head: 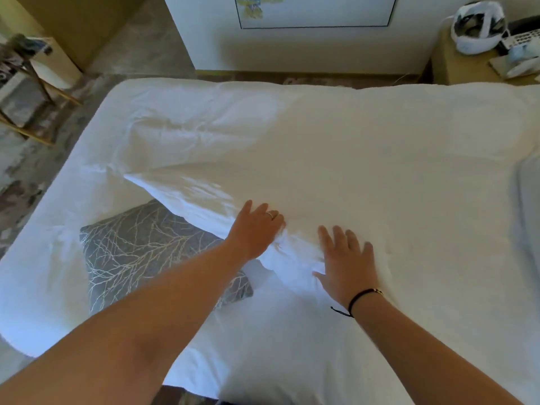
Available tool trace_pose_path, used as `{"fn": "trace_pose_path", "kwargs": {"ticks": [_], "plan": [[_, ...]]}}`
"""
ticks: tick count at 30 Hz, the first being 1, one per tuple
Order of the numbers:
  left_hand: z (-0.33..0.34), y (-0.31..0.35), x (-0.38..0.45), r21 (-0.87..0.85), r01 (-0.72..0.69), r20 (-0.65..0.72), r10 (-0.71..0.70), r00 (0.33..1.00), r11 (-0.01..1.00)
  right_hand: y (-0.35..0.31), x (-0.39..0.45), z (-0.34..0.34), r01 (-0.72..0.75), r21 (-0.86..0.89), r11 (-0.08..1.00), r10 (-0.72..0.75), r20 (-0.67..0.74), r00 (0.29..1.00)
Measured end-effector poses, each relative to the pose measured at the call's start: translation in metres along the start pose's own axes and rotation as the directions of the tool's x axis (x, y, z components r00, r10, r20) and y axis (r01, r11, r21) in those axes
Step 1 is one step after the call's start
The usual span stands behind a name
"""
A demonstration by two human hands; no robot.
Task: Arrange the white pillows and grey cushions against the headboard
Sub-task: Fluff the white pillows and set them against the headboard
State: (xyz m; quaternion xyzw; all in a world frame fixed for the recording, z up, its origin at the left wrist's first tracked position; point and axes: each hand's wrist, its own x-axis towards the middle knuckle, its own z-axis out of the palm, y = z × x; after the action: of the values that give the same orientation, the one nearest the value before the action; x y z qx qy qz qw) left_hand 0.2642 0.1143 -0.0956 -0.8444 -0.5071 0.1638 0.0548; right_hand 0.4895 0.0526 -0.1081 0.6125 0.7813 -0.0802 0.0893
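A large white pillow (336,185) lies across the white bed (58,258), its left corner pointing left. Both of my hands rest on its near edge. My left hand (257,229) lies flat with fingers spread, and a ring shows on one finger. My right hand (347,264) presses flat beside it, fingers apart, a black cord around the wrist. A grey cushion (140,249) with a pale branch pattern lies on the bed to the left, partly under my left forearm and under the pillow's edge. Another white pillow (292,361) lies near me at the bottom.
A pale grey cushion edge (529,206) shows at the far right. A wooden nightstand (458,62) at top right carries a white plastic bag (476,27) and small items. A wooden luggage rack (26,92) stands at left on patterned carpet. A framed picture (315,10) hangs on the wall.
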Motion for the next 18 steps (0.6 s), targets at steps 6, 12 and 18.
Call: {"fn": "trace_pose_path", "kwargs": {"ticks": [6, 12, 18], "plan": [[0.012, -0.007, 0.012, -0.018, -0.034, 0.065, 0.035, 0.997, 0.999, 0.035, 0.017, 0.010, 0.039, 0.094, 0.995, -0.039, -0.002, 0.999], [0.005, -0.010, 0.040, 0.041, -0.081, 0.007, 0.081, 0.997, 0.996, 0.022, 0.036, -0.001, 0.001, 0.007, 1.000, -0.001, 0.034, 0.999], [-0.048, -0.025, 0.058, -0.014, -0.166, 0.070, 0.166, 0.984, 0.986, 0.043, 0.049, -0.055, -0.041, 0.036, 0.999, 0.040, 0.015, 0.999]]}}
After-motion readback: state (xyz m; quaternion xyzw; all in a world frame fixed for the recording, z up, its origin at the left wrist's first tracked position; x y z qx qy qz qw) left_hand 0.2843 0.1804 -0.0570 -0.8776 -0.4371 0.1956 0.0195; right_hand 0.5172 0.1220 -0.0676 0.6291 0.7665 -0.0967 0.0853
